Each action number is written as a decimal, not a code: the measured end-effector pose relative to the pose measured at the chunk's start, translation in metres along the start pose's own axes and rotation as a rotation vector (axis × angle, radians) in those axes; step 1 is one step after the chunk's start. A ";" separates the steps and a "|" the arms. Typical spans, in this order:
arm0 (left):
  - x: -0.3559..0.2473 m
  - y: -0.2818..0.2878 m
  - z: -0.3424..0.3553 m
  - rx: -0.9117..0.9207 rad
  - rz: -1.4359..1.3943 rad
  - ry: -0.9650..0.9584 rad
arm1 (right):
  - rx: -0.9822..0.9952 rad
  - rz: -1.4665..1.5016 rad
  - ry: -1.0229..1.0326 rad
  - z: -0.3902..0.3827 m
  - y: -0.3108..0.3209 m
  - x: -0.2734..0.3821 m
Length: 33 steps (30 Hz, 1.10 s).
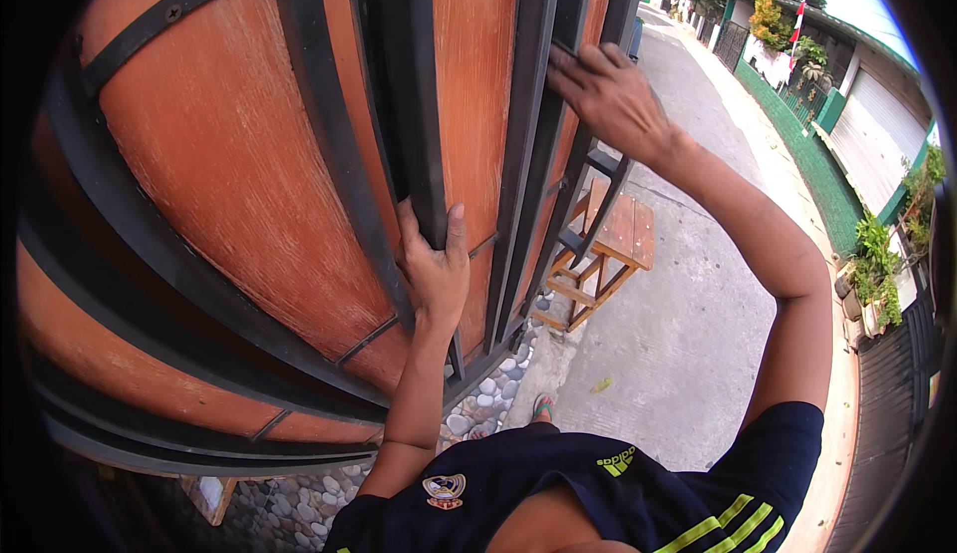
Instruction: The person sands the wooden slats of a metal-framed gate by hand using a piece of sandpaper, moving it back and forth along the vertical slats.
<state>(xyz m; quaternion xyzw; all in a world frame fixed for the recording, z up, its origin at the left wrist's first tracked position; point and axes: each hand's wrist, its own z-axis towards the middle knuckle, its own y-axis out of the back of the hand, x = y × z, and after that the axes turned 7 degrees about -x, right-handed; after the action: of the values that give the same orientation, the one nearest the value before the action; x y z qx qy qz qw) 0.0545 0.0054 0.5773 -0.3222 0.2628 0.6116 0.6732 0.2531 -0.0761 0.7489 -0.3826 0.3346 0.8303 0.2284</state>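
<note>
A tall gate with orange-brown wood-grain panels and a dark metal frame fills the left and middle of the head view. My left hand is closed round the lower part of an upright dark metal bar, thumb on its right side. Higher and farther right, my right hand presses against another dark upright near the gate's right edge. Its fingers are bent together, and whatever they may pinch is hidden by the hand and the bar.
A wooden stool stands on the concrete road just beyond the gate. Rounded pebbles line the gate's foot, near my sandalled foot. Across the road run a green low wall, plants and a dark fence.
</note>
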 end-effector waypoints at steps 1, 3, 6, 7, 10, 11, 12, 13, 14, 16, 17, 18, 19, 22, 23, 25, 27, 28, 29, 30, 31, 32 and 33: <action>-0.002 -0.001 0.001 0.005 -0.009 0.000 | -0.153 -0.064 -0.065 0.021 0.010 -0.030; -0.006 0.001 0.000 0.028 -0.028 0.027 | -0.226 -0.095 -0.119 0.027 0.015 -0.039; -0.006 -0.003 -0.001 0.026 0.014 0.058 | 0.007 0.067 -0.051 -0.022 -0.010 0.025; -0.006 -0.004 -0.003 0.049 0.007 0.063 | 0.085 0.110 0.054 -0.051 -0.021 0.054; -0.011 -0.007 0.002 0.045 -0.071 0.025 | 0.120 0.181 0.114 -0.056 -0.022 0.053; -0.015 -0.006 0.002 0.030 -0.074 0.018 | 0.075 0.218 0.083 -0.045 -0.021 0.037; -0.016 -0.005 0.002 0.020 -0.063 0.013 | -0.013 0.088 0.014 -0.022 -0.010 0.014; -0.016 -0.002 0.004 0.021 -0.049 0.000 | -0.106 -0.035 -0.052 0.009 0.004 -0.016; -0.017 0.000 0.005 0.009 -0.048 0.006 | -0.291 -0.198 -0.088 0.027 0.009 -0.043; -0.015 0.000 0.003 0.017 -0.051 0.018 | -0.278 -0.136 -0.144 0.026 0.007 -0.046; -0.014 0.000 0.002 0.006 -0.036 0.006 | -0.222 -0.097 -0.141 0.016 0.007 -0.027; -0.013 0.002 0.003 -0.010 -0.022 -0.005 | -0.169 -0.057 -0.132 0.007 0.005 -0.005; -0.014 -0.001 0.003 0.002 -0.036 0.001 | -0.055 0.040 -0.050 -0.018 -0.003 0.024; -0.013 -0.009 0.000 0.041 -0.079 0.029 | 0.095 0.218 0.078 -0.070 -0.016 0.059; -0.013 -0.010 -0.001 0.001 -0.063 -0.028 | 0.107 0.296 0.140 -0.074 -0.018 0.056; -0.010 -0.010 0.004 -0.045 -0.029 -0.104 | -0.009 0.031 0.065 -0.029 -0.012 0.017; -0.007 -0.006 0.005 -0.072 -0.096 -0.074 | -0.181 -0.067 -0.075 0.020 0.006 -0.031; -0.007 -0.006 0.005 -0.068 -0.090 -0.075 | -0.272 -0.167 -0.067 0.029 0.001 -0.046; -0.006 -0.006 0.004 -0.076 -0.065 -0.084 | -0.232 -0.166 -0.105 0.023 -0.002 -0.039; -0.005 -0.003 0.005 -0.089 -0.037 -0.094 | -0.197 -0.162 -0.140 0.018 -0.001 -0.024; -0.006 -0.005 0.005 -0.089 -0.048 -0.087 | -0.121 -0.054 -0.140 0.004 0.002 -0.004; -0.008 -0.009 0.002 -0.070 -0.069 -0.051 | -0.037 0.053 -0.135 -0.017 -0.003 0.017; -0.011 -0.006 0.002 -0.055 -0.073 -0.026 | 0.006 0.129 -0.044 -0.041 -0.018 0.040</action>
<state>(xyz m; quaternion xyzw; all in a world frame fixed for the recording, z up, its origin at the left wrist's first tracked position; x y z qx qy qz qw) 0.0589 -0.0003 0.5873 -0.3421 0.2251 0.5977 0.6893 0.2601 -0.0888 0.6910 -0.3410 0.3561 0.8506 0.1828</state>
